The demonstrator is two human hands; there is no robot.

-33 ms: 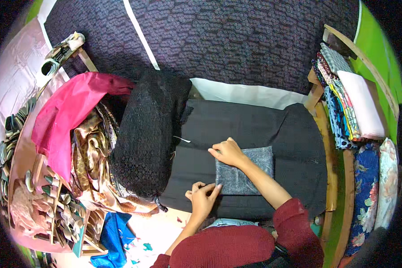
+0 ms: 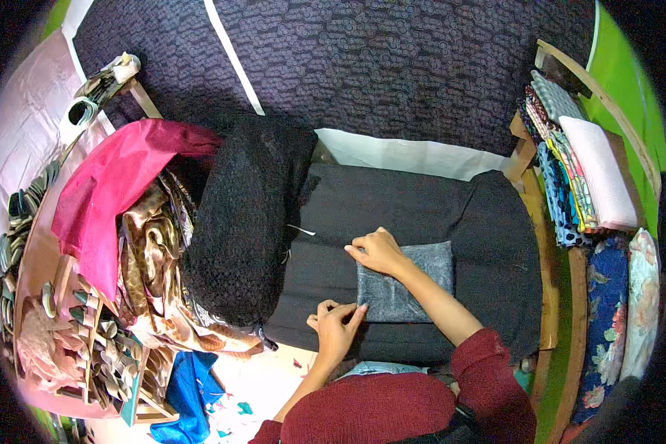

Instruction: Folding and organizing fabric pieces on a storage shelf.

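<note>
In the head view, my only one, I find almost nothing changed from the picture just before: my two hands and the piece under them lie in the same places. I take that to mean the work in hand is at a pause, or moving too finely to show.

The grey cloth (image 2: 422, 288), a folded square, lies flat on the black cloth (image 2: 496, 244) that covers the surface, right in front of me. My left hand (image 2: 335, 325) is at its near left corner, with the thumb reaching onto the corner and the other fingers bent on the black cloth side. The thumb and forefinger are a little apart, and I cannot tell whether they pinch the corner or only rest there. My right hand (image 2: 381, 253) is over the far left corner, its forearm crossing above the grey square. Its fingers point left past the edge, their tips close together; I cannot tell whether they grip anything.

Left of my fingers a small white strip (image 2: 302, 231) lies on the black cloth, near the heap of black lace (image 2: 237, 229). Beyond the lace are a gold patterned cloth (image 2: 155, 259) and a pink cloth (image 2: 100, 192).
</note>
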